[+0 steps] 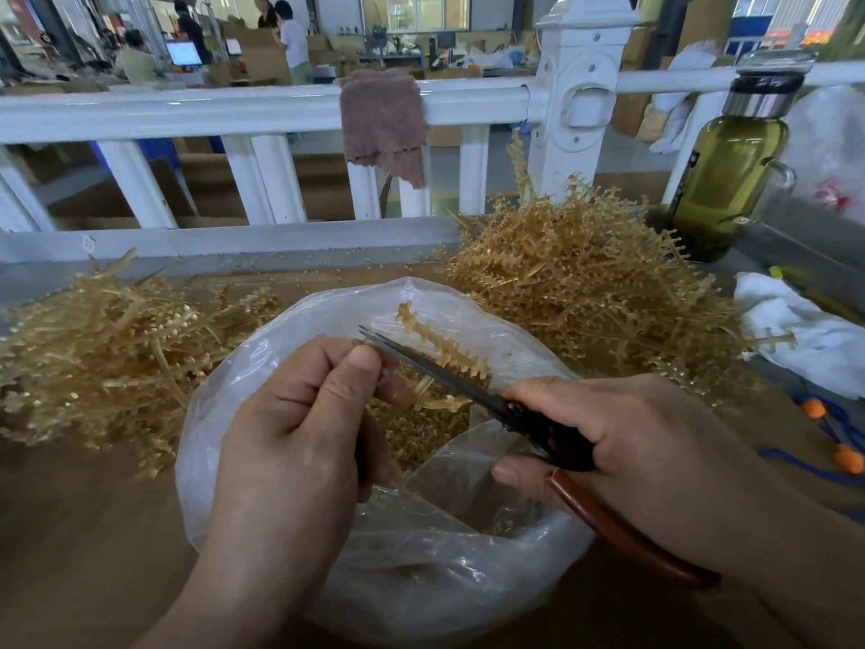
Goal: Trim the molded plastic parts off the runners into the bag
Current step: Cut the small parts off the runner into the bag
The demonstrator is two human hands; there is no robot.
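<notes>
My left hand [299,414] pinches a tan plastic runner [437,344] with small molded parts along its sides, holding it over the open clear plastic bag [262,348]. My right hand [632,442] grips scissors [477,391] with dark blades and red-brown handles. The blades lie along the runner's left side, tips near my left thumb. Small tan cut parts [421,433] lie in the bottom of the bag.
A heap of tan runners [585,283] sits at the back right and another heap [93,348] at the left, both on the brown table. A green-tinted bottle [725,180], white cloth [805,330] and white railing [234,110] stand behind.
</notes>
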